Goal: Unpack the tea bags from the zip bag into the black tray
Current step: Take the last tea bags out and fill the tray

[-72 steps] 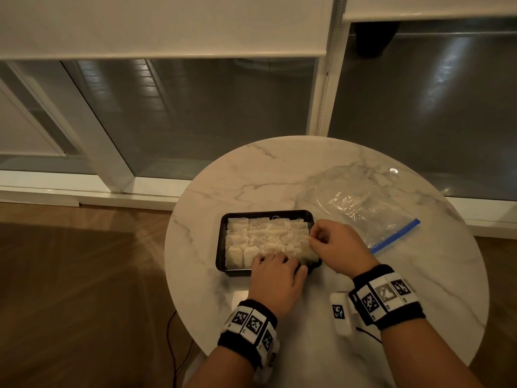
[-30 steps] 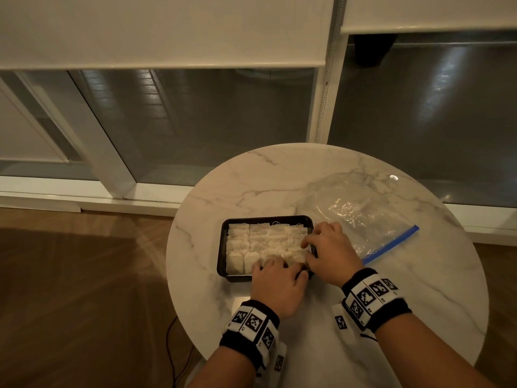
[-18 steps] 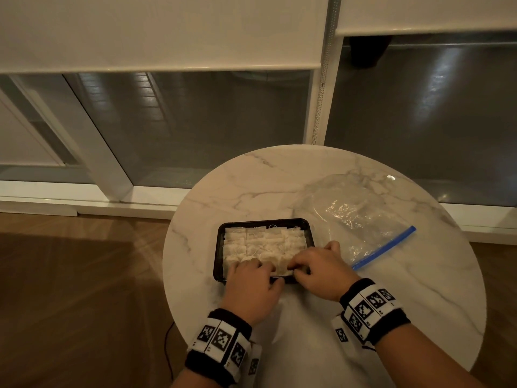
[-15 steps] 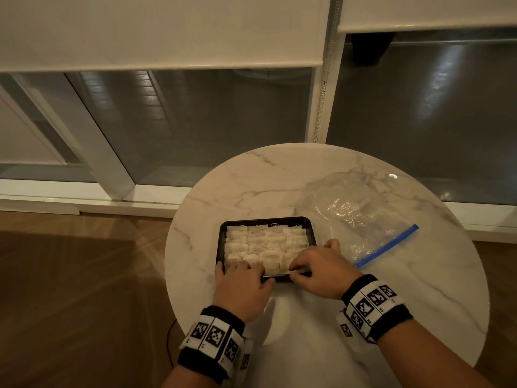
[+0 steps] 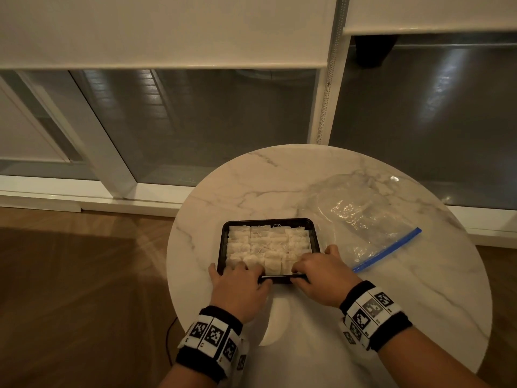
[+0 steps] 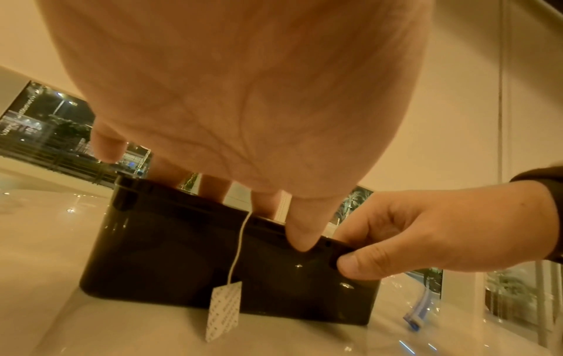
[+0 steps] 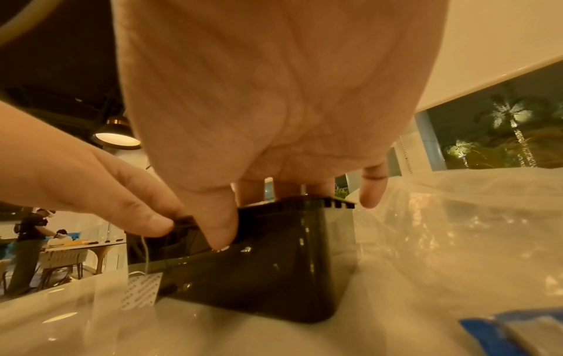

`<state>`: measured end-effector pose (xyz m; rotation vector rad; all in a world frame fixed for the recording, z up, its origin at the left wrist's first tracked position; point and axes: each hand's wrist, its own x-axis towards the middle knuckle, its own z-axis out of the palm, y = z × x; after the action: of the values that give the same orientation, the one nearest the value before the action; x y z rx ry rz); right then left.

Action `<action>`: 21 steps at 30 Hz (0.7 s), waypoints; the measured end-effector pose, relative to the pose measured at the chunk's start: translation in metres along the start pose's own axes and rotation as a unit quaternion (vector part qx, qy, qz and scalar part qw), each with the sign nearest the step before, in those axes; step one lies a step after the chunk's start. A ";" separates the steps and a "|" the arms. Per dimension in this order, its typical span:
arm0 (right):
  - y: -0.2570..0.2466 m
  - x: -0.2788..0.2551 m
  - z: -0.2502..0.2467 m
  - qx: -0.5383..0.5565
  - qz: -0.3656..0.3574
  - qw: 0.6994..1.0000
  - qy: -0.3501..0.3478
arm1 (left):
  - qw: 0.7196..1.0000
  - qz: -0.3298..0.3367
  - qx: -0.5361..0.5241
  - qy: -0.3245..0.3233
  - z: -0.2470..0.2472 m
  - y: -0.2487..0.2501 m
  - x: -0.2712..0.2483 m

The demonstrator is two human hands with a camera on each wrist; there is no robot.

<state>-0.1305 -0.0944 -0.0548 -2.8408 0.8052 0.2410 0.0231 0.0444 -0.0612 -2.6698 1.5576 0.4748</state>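
The black tray (image 5: 315, 233) sits on the round marble table, packed with rows of white tea bags (image 5: 267, 246). My left hand (image 5: 246, 273) grips its near rim at the left, thumb (image 6: 301, 233) on the outer wall and fingers over the edge onto the tea bags. My right hand (image 5: 302, 271) grips the same rim further right, its thumb (image 7: 219, 228) on the wall. One paper tag (image 6: 224, 310) hangs on its string outside the near wall. The clear zip bag (image 5: 361, 219) with a blue strip (image 5: 389, 249) lies flat to the tray's right.
The marble table (image 5: 419, 303) stands close to a glass window wall with lowered blinds. Wooden floor lies to the left, with a thin cable (image 5: 167, 340) below the table's edge. In the right wrist view a person (image 7: 29, 240) stands far off at another table.
Both hands have drawn back from the tea bags at the tray's right side to its near rim. The left hand has shifted left. The tray and the zip bag have stayed put.
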 end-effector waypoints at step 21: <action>-0.025 -0.004 0.009 0.048 0.071 0.996 -0.021 | 1.000 0.001 0.019 0.013 0.010 0.027 0.004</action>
<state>-0.1215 -0.0700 -0.0592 -2.6835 0.9827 0.2721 -0.0004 0.0287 -0.0682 -2.6565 1.5595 0.4074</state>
